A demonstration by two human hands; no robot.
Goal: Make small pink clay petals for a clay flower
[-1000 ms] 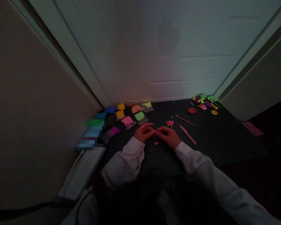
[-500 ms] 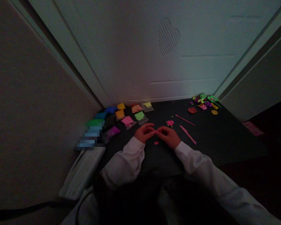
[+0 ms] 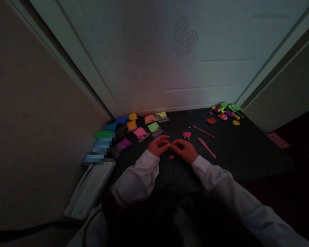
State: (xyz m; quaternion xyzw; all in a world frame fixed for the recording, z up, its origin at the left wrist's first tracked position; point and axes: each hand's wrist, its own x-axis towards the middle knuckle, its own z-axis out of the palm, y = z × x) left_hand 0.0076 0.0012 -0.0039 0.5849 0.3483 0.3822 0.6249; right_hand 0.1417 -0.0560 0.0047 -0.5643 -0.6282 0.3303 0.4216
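My left hand [image 3: 159, 145] and my right hand [image 3: 184, 150] meet fingertip to fingertip over the dark table. Both are closed in a pinch, with what looks like a tiny bit of pink clay [image 3: 171, 144] between them, mostly covered by the fingers. Just below the fingertips lies a small flat pink clay piece [image 3: 172, 156]. Beyond my right hand sits a pink clay cluster with green bits at its edge [image 3: 187, 135]. To the right of that hand lie a pink clay knife [image 3: 206, 147] and a thin pink modelling stick [image 3: 203, 131].
Bags of coloured clay [image 3: 141, 133] crowd the back left of the table [image 3: 237, 157]. A reddish lump [image 3: 211, 120] and several small bright clay figures [image 3: 223, 117] lie at the back right. A white box-like object [image 3: 91, 190] stands at the left. A white door [image 3: 154, 51] rises behind.
Both hands stay in nearly the same place, with only slight finger movement at the pinch. The things on the table have not moved.
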